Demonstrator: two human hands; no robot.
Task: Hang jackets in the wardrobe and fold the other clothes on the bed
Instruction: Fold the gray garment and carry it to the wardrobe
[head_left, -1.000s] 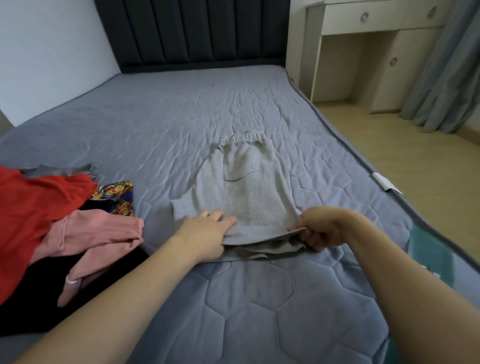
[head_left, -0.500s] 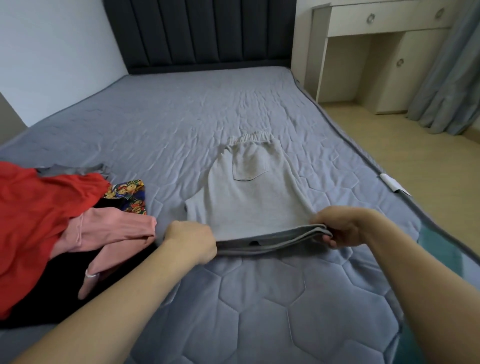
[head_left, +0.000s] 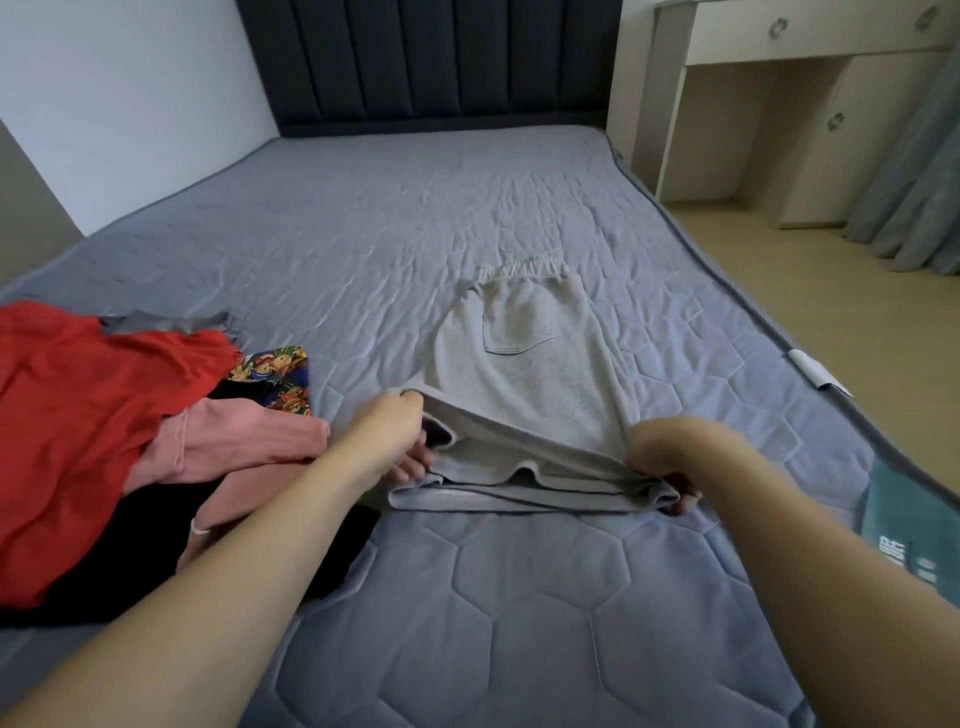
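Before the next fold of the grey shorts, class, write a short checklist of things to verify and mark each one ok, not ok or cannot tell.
1. Left hand grips the hem's left corner: ok.
2. Right hand grips the right corner: ok.
3. Grey shorts lie flat, waistband far end: ok.
4. Bare bed beyond the waistband for folding: ok.
5. Clothes pile stays apart from the shorts: ok.
6. Hem layers aligned under the hands: cannot tell.

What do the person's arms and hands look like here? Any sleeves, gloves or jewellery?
Both forearms are bare as far as the picture shows, with no sleeves in view. The left hand and right hand wear no gloves, and no watch, bracelet or ring shows on them.
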